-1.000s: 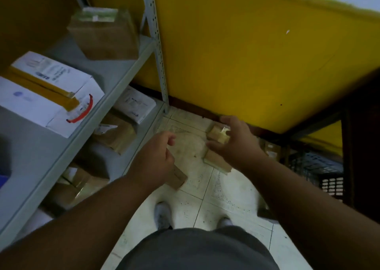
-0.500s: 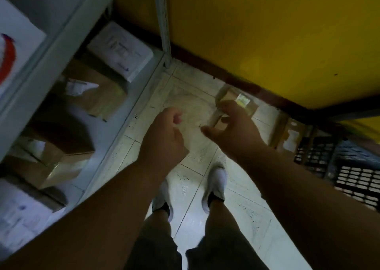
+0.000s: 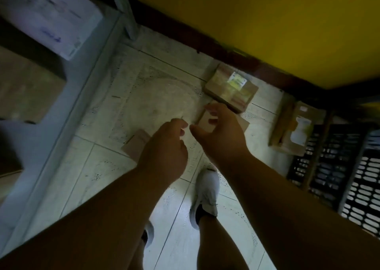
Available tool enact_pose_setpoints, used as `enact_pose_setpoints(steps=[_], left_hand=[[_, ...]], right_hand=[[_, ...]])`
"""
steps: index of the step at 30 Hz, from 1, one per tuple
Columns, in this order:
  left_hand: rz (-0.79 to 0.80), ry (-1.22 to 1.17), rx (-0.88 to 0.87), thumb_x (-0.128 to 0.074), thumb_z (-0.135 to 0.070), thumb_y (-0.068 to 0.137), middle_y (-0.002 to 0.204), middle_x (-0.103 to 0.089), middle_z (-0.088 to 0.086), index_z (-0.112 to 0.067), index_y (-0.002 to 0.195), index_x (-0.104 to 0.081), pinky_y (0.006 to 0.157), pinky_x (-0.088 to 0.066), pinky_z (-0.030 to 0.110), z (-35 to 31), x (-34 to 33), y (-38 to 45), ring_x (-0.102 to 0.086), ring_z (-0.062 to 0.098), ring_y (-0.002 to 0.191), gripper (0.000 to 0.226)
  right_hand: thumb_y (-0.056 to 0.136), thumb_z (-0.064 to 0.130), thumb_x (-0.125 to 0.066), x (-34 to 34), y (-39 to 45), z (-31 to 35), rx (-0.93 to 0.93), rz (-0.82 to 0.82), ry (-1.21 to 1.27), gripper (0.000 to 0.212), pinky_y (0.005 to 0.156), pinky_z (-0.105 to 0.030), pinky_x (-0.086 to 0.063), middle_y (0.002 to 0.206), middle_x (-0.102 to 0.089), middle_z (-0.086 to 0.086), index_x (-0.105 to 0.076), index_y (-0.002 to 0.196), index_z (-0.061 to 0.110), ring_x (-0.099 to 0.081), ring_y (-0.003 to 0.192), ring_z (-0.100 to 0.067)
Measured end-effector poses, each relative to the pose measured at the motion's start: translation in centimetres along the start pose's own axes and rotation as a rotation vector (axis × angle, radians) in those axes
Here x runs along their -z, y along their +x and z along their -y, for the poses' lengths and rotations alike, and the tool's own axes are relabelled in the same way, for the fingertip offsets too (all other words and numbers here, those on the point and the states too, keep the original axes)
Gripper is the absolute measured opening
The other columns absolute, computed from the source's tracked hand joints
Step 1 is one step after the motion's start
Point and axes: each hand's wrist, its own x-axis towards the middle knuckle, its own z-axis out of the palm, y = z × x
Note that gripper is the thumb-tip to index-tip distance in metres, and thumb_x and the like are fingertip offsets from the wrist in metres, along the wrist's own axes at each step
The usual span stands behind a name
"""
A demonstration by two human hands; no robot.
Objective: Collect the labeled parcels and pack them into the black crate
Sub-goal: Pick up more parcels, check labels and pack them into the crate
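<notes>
A: What are the 2 hands doing?

B: The left hand (image 3: pixel 164 148) hangs loosely curled, holding nothing, above a small brown cardboard parcel (image 3: pixel 136 144) on the pale tiled floor (image 3: pixel 144 97). The right hand (image 3: pixel 221 134) is half open, thumb and fingers spread over another small brown parcel (image 3: pixel 205 120); contact is unclear.

A: How many parcels?

B: 4 on the floor: those 2, a taped labeled box (image 3: pixel 231 87) by the yellow wall (image 3: pixel 267 23), and a labeled box (image 3: pixel 296 130) beside the black slotted plastic crate (image 3: pixel 349 167) at right.

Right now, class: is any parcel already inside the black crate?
No: the black crate shows only its own slotted walls, while the brown parcels, like the taped one, lie on the floor tiles.
</notes>
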Motion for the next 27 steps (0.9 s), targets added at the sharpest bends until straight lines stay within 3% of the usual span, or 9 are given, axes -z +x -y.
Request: enact_pose_setpoints(steps=[5,9,12,14,18,20,23,25,27], left_hand=[[0.074,-0.07,0.076,-0.051,-0.005,0.094,0.118,-0.058,-0.007,-0.025,0.125,-0.051,0.083,-0.049,0.031,-3.1,-4.1,4.3,-0.058,0.014,0.102,0.037],[0.066,-0.188,0.196,-0.05,-0.008,0.093,0.115,-0.063,0.001,-0.023,0.121,-0.053,0.088,-0.054,0.049,-3.4,-8.5,8.2,-0.063,0.023,0.101,0.032],[0.086,-0.125,0.21,-0.051,-0.01,0.096,0.122,-0.061,0.002,-0.017,0.127,-0.051,0.089,-0.054,0.042,-1.8,-11.6,10.7,-0.062,0.022,0.103,0.032],[0.119,-0.082,0.22,-0.052,-0.011,0.096,0.129,-0.058,0.002,-0.018,0.131,-0.05,0.085,-0.054,0.036,-0.1,-13.5,11.8,-0.06,0.02,0.105,0.035],[0.194,0.03,0.219,-0.055,-0.012,0.095,0.134,-0.055,0.006,-0.017,0.136,-0.047,0.062,-0.041,0.021,3.1,-16.3,14.9,-0.055,0.012,0.089,0.042],[0.186,0.051,0.247,-0.056,-0.017,0.096,0.138,-0.052,0.009,-0.015,0.139,-0.043,0.069,-0.042,0.026,3.9,-17.3,17.0,-0.058,0.02,0.101,0.046],[0.207,0.063,0.272,-0.056,-0.023,0.096,0.148,-0.043,0.012,-0.016,0.148,-0.032,0.076,-0.041,0.028,4.7,-19.0,19.7,-0.053,0.028,0.121,0.058],[0.26,0.037,0.31,-0.057,-0.023,0.096,0.151,-0.039,0.012,-0.017,0.152,-0.024,0.07,-0.039,0.022,5.3,-20.5,21.2,-0.052,0.026,0.12,0.065],[0.314,0.007,0.357,-0.06,-0.026,0.095,0.149,-0.041,0.014,-0.014,0.152,-0.024,0.075,-0.038,0.025,5.7,-21.9,22.5,-0.051,0.027,0.119,0.068]], right_hand=[[0.081,0.04,-0.077,2.7,3.2,-4.3,-0.077,-0.075,0.036,0.06,0.09,-0.024,-0.042,0.133,-0.054,0.004,-0.051,0.132,0.025,-0.054,0.116,-0.012],[0.08,0.051,-0.075,3.4,7.0,-8.5,-0.216,-0.125,0.102,0.063,0.079,-0.019,-0.043,0.136,-0.054,0.004,-0.051,0.132,0.023,-0.055,0.112,-0.012],[0.078,0.053,-0.076,2.4,9.5,-12.6,-0.284,-0.152,0.121,0.069,0.091,-0.03,-0.048,0.136,-0.054,-0.001,-0.051,0.134,0.022,-0.055,0.119,-0.018],[0.078,0.053,-0.077,1.6,10.6,-15.4,-0.34,-0.15,0.132,0.072,0.088,-0.029,-0.046,0.137,-0.053,-0.003,-0.049,0.136,0.021,-0.056,0.119,-0.02],[0.079,0.051,-0.077,0.3,13.0,-20.3,-0.437,-0.149,0.101,0.075,0.083,-0.029,-0.049,0.138,-0.051,-0.007,-0.046,0.139,0.019,-0.058,0.116,-0.023],[0.077,0.052,-0.077,-0.7,14.2,-22.6,-0.47,-0.147,0.064,0.08,0.085,-0.039,-0.058,0.137,-0.051,-0.009,-0.044,0.141,0.019,-0.063,0.108,-0.026],[0.074,0.053,-0.079,-2.6,15.6,-25.7,-0.524,-0.105,-0.004,0.089,0.088,-0.046,-0.058,0.136,-0.048,-0.01,-0.037,0.145,0.018,-0.063,0.11,-0.029],[0.071,0.051,-0.082,-3.9,16.6,-27.3,-0.597,-0.08,0.031,0.094,0.09,-0.047,-0.057,0.133,-0.05,-0.011,-0.033,0.144,0.017,-0.059,0.113,-0.031],[0.07,0.045,-0.085,-4.8,17.6,-28.5,-0.702,-0.068,0.199,0.096,0.091,-0.047,-0.056,0.128,-0.051,-0.009,-0.029,0.142,0.016,-0.057,0.112,-0.031]])
